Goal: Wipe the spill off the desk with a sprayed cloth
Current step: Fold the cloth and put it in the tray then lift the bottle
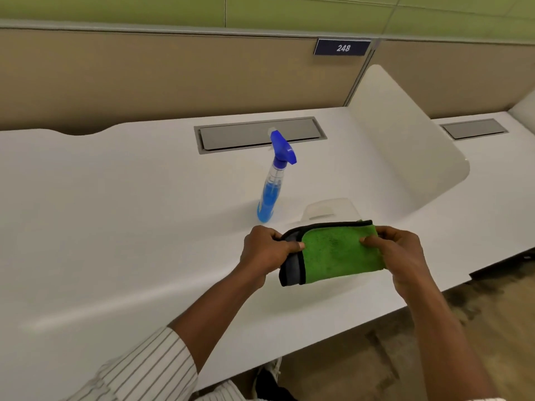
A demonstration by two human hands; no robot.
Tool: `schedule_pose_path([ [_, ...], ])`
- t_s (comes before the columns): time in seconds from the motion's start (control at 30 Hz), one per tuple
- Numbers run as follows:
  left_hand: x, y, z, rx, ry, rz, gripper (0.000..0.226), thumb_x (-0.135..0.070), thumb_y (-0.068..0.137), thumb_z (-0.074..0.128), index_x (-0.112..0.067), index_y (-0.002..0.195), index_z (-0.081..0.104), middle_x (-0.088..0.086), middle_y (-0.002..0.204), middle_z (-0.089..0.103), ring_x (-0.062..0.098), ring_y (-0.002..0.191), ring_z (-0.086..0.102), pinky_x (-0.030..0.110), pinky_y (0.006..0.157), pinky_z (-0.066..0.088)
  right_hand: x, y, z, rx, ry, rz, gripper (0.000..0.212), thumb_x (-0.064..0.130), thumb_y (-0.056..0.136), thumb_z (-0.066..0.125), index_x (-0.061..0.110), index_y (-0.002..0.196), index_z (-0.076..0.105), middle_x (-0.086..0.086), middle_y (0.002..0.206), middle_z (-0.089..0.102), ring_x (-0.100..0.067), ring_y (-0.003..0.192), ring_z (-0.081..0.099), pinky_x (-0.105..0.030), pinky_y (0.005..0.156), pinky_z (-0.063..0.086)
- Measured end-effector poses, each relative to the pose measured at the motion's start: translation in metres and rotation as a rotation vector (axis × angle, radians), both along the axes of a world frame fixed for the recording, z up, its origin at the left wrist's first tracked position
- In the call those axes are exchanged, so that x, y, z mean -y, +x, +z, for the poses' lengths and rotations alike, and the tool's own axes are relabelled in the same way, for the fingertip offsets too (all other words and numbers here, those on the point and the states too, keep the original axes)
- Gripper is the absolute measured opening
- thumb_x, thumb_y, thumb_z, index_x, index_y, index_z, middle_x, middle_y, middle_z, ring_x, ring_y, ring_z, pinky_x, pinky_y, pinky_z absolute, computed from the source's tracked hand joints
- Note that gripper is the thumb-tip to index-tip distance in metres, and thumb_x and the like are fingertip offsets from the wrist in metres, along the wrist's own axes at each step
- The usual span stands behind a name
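A folded green cloth with a black hem and grey underside is held just above the white desk. My left hand pinches its left edge and my right hand pinches its right edge. A spray bottle with blue liquid and a blue trigger head stands upright on the desk just beyond my left hand. A pale clear object lies on the desk behind the cloth. I cannot make out a spill.
A grey cable hatch is set into the desk at the back. A white curved divider rises on the right, with a beige partition and a "248" sign behind. Desk edge and floor lie near right.
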State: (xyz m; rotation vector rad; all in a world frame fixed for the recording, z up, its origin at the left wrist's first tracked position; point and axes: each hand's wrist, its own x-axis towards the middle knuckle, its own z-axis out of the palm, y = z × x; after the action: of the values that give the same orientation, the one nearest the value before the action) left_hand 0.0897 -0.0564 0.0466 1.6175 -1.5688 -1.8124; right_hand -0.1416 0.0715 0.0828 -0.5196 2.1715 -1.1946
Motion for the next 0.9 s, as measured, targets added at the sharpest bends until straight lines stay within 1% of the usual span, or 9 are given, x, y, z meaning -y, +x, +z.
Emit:
schedule_pose_path([
  [0.07,-0.004,-0.025,-0.002,0.019,0.025,0.023,0.041,-0.032,0.071,0.100,-0.003,0.088,0.076,0.011,0.095,0.081,0.027,0.090,0.081,0.049,0.082,0.069,0.002,-0.026,-0.008,-0.025,0.026,0.010,0.016,0.011,0.080,0.082,0.022,0.092,0.082,-0.009,0.094,0.082,-0.035,0.100,0.076,-0.053,0.096,0.058],
  [0.13,-0.008,-0.050,-0.002,0.032,0.039,0.050,0.043,-0.029,0.072,0.099,0.002,0.090,0.075,0.013,0.096,0.081,0.029,0.090,0.082,0.050,0.081,0.069,0.006,-0.050,-0.014,-0.062,0.050,0.027,0.016,0.014,0.081,0.083,0.025,0.092,0.082,-0.006,0.094,0.081,-0.032,0.099,0.076,-0.052,0.095,0.060],
  [0.27,-0.011,-0.087,0.001,0.064,0.060,0.072,0.036,-0.025,0.076,0.097,-0.002,0.090,0.074,0.009,0.093,0.080,0.024,0.082,0.081,0.046,0.083,0.070,0.014,-0.081,-0.021,-0.210,0.137,0.093,0.026,0.020,0.083,0.083,0.022,0.109,0.081,-0.002,0.094,0.077,-0.028,0.096,0.073,-0.045,0.085,0.061],
  [0.33,-0.013,-0.101,0.001,0.078,0.070,0.082,0.030,-0.022,0.078,0.096,-0.005,0.085,0.072,0.008,0.089,0.079,0.021,0.077,0.080,0.042,0.080,0.070,0.017,-0.090,-0.024,-0.285,0.187,0.135,0.030,0.023,0.084,0.083,0.020,0.113,0.079,-0.001,0.095,0.076,-0.028,0.094,0.071,-0.046,0.085,0.061],
  [0.43,-0.018,-0.117,0.000,0.121,0.062,0.092,0.028,-0.014,0.078,0.095,-0.002,0.090,0.073,0.009,0.088,0.078,0.021,0.075,0.079,0.038,0.075,0.070,0.018,-0.098,-0.029,-0.365,0.250,0.188,0.034,0.026,0.084,0.084,0.019,0.116,0.078,-0.003,0.100,0.078,-0.025,0.089,0.067,-0.037,0.081,0.055],
  [0.53,-0.022,-0.125,-0.005,0.174,0.018,0.084,0.028,-0.013,0.076,0.095,-0.005,0.091,0.072,0.010,0.091,0.079,0.025,0.082,0.081,0.046,0.079,0.070,0.014,-0.098,-0.036,-0.412,0.282,0.229,0.035,0.028,0.084,0.083,0.018,0.117,0.076,-0.003,0.105,0.080,-0.027,0.089,0.070,-0.031,0.076,0.048],
  [0.7,-0.029,-0.131,-0.012,0.244,-0.091,0.085,0.040,-0.026,0.069,0.101,-0.017,0.092,0.069,0.004,0.096,0.077,0.025,0.089,0.078,0.047,0.083,0.068,0.003,-0.082,-0.054,-0.567,0.302,0.242,0.036,0.033,0.089,0.079,0.018,0.120,0.071,-0.003,0.106,0.078,-0.030,0.097,0.073,-0.032,0.075,0.049],
  [0.8,-0.035,-0.134,-0.013,0.279,-0.188,0.057,0.051,-0.032,0.069,0.102,-0.020,0.101,0.065,-0.002,0.101,0.073,0.021,0.098,0.073,0.044,0.090,0.065,-0.002,-0.076,-0.069,-0.681,0.259,0.246,0.033,0.029,0.088,0.080,0.014,0.115,0.071,-0.007,0.104,0.072,-0.032,0.096,0.069,-0.035,0.073,0.050],
  [0.9,-0.042,-0.138,-0.015,0.358,-0.301,-0.043,0.055,-0.031,0.075,0.099,-0.019,0.111,0.060,-0.003,0.105,0.070,0.020,0.101,0.068,0.039,0.094,0.060,-0.002,-0.072,-0.082,-0.739,0.254,0.256,0.034,0.028,0.085,0.083,0.012,0.114,0.072,-0.009,0.103,0.067,-0.033,0.094,0.067,-0.035,0.069,0.050],
])
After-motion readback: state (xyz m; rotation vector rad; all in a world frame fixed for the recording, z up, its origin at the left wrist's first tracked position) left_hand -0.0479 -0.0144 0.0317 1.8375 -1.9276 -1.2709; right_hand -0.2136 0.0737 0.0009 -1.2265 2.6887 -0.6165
